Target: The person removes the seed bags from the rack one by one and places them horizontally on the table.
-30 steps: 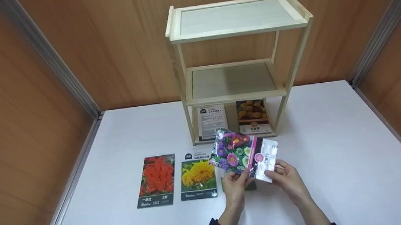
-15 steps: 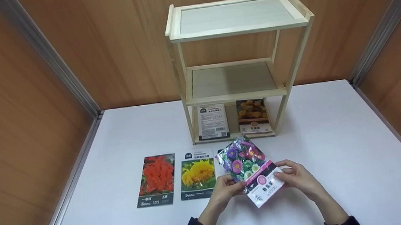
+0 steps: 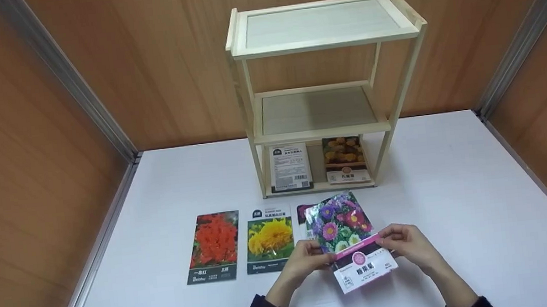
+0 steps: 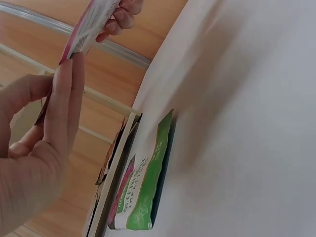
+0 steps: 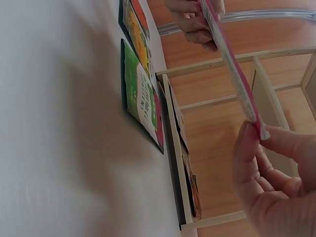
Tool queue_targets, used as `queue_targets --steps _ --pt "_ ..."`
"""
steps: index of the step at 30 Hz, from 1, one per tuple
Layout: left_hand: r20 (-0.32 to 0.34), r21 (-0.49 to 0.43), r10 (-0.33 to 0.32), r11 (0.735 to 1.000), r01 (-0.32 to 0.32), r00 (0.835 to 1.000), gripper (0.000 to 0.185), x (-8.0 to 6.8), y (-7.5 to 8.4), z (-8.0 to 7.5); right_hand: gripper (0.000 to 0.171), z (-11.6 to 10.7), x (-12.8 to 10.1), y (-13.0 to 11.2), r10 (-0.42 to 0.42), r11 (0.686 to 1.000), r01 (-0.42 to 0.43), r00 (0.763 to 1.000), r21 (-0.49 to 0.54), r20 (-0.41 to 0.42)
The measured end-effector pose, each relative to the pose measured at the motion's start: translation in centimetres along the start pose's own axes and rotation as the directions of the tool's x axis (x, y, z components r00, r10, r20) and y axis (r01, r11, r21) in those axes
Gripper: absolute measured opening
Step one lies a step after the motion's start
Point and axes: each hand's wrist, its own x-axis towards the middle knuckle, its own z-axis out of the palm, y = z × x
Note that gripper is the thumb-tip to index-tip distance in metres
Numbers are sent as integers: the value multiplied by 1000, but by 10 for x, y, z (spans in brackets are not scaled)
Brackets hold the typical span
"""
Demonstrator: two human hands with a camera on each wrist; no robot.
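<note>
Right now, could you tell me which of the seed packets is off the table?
The purple-flower packet, pinched between the left hand and right hand; the others lie flat.

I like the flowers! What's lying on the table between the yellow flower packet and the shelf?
Nothing: the head view shows bare white table between the yellow flower packet and the shelf.

left hand (image 4: 34,163) grip on seed packet (image 4: 89,27) — green packet (image 4: 148,182) flat on table (image 4: 247,123)

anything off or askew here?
One oddity: on the shelf's bottom tier, the left packet lies back side up, showing printed text and a barcode, while the packet beside it and the table packets show flower fronts.
</note>
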Motion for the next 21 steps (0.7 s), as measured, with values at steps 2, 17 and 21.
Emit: queue_targets --steps 2,17,21 --pt "-92 -3 25 1000 -25 995 22 -1 4 5 25 2 -1 1 2 1000 -2 998 0 -67" --pt "-466 368 310 920 -137 829 15 30 -26 44 14 9 -1 30 34 964 -147 897 -223 -441" --pt "-440 454 328 885 -107 836 12 36 -27 52 15 2 -1 37 48 947 -188 885 -261 -462"
